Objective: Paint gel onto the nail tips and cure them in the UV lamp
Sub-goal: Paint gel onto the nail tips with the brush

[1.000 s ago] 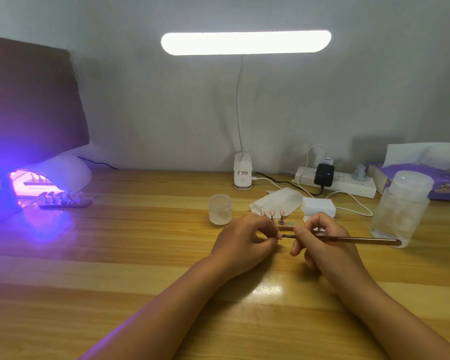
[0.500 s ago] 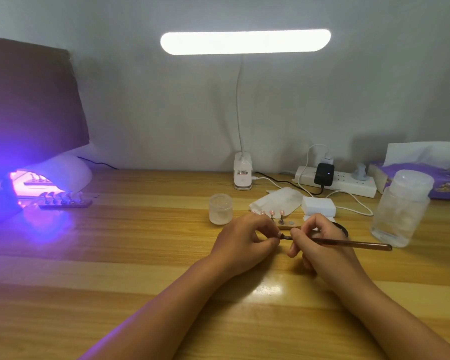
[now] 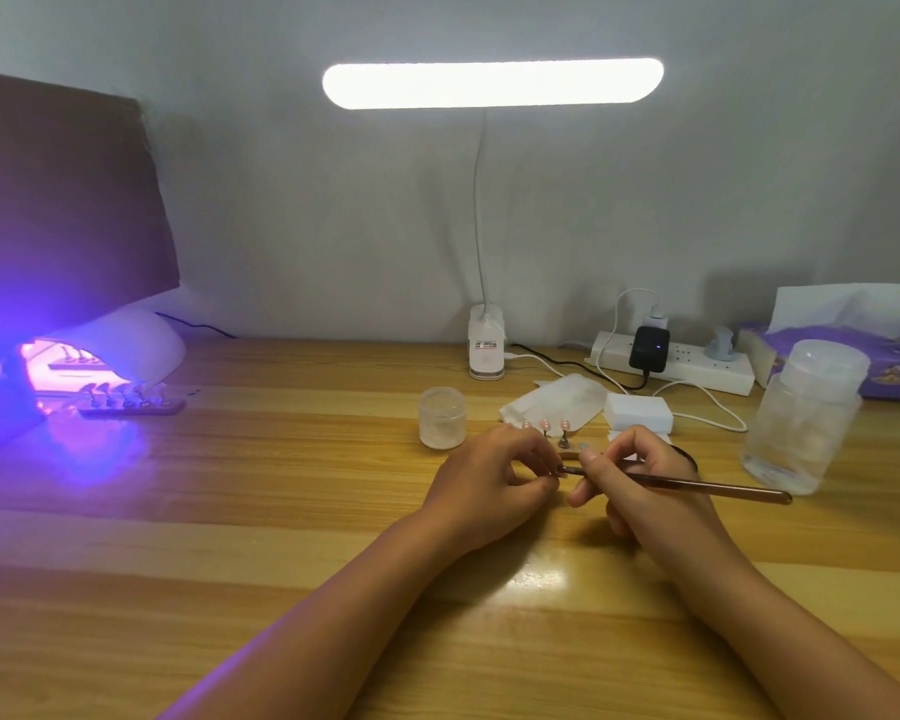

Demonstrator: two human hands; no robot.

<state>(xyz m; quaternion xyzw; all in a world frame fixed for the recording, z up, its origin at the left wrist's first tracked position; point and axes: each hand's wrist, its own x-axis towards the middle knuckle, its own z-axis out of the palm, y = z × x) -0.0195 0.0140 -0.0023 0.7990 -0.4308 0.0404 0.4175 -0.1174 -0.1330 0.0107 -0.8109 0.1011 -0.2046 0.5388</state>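
My left hand (image 3: 489, 483) pinches a small nail tip between thumb and fingers; the tip itself is mostly hidden. My right hand (image 3: 640, 478) holds a brown gel brush (image 3: 697, 484), its bristle end touching the pinched tip. Just behind my hands stands a holder with pink nail tips on pins (image 3: 554, 428). At the far left the white UV lamp (image 3: 126, 350) glows violet, with one strip of tips inside and another strip of nail tips (image 3: 131, 400) lying at its mouth.
A small frosted jar (image 3: 441, 417) stands left of the tip holder. White wipes (image 3: 557, 400) and a white block (image 3: 637, 412) lie behind. A clear lidded bottle (image 3: 806, 418), power strip (image 3: 687, 363), tissue box (image 3: 853, 340) and desk lamp base (image 3: 486, 345) line the back right.
The brush has slid left through my right hand, its tip now against the nail tip in my left fingers. Both hands stay in place.
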